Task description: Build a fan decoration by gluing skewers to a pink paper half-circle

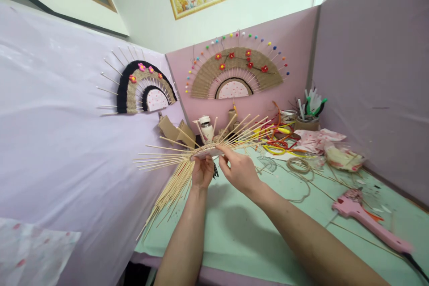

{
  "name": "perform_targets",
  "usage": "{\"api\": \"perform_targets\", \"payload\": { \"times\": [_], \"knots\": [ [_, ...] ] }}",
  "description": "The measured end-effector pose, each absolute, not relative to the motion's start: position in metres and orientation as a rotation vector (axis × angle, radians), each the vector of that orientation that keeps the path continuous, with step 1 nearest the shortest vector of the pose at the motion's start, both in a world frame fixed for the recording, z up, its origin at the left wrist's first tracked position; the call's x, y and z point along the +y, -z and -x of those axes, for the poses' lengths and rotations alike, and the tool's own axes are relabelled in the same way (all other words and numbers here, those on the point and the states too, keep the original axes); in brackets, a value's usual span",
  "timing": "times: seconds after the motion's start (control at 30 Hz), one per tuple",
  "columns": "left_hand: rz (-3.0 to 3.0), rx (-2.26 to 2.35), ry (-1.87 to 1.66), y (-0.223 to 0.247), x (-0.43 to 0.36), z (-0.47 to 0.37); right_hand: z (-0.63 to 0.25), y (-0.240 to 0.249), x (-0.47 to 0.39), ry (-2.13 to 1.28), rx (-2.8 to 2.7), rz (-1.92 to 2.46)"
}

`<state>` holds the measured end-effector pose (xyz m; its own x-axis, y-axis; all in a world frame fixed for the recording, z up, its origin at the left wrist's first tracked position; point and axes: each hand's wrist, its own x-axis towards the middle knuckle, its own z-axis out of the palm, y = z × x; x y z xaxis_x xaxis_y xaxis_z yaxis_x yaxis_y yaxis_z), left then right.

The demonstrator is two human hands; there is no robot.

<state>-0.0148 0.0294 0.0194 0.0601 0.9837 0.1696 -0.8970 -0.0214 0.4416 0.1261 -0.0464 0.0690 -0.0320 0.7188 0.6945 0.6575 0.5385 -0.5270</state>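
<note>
A flat, round-edged base covered in pale pink spotted fabric (201, 155) is held at the centre of the frame, above the mint-green tabletop (254, 250). Thin, pale wooden sticks (161, 157) fan out from it to the left, upward and to the right. The left hand (202, 173) closes on the base from below. The right hand (240, 170) is partly curled, its extended index finger touching the base's right edge; whether its thumb grips anything, I cannot tell.

Left of centre, a loose bundle of long, pale sticks (167, 192) lies on the tabletop, slanting to the lower left. Right of the hands are a clear plastic protractor (267, 164) and a coil of tan cord (299, 165). A pink glue gun (373, 222) lies at the lower right.

In the upper middle, a tan woven fan with red flowers (234, 65) hangs on the pink partition (295, 31); a black-and-tan woven fan with pink and orange flowers (123, 85) hangs at upper left.
</note>
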Motion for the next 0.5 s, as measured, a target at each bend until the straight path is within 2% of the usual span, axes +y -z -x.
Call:
{"api": "perform_targets", "payload": {
  "times": [0.17,0.37,0.5],
  "knots": [
    [-0.465,0.186,-1.520,-0.023,0.027,0.015,-0.134,-0.076,-0.047,-0.108,-1.600,1.085],
    [-0.291,0.107,-1.520,-0.026,0.027,0.020,-0.158,-0.073,-0.031,-0.271,-1.962,1.601],
    [-0.290,0.084,-1.538,-0.024,0.029,0.023,-0.162,-0.047,-0.008,-0.324,-1.997,1.582]
  ]
}}
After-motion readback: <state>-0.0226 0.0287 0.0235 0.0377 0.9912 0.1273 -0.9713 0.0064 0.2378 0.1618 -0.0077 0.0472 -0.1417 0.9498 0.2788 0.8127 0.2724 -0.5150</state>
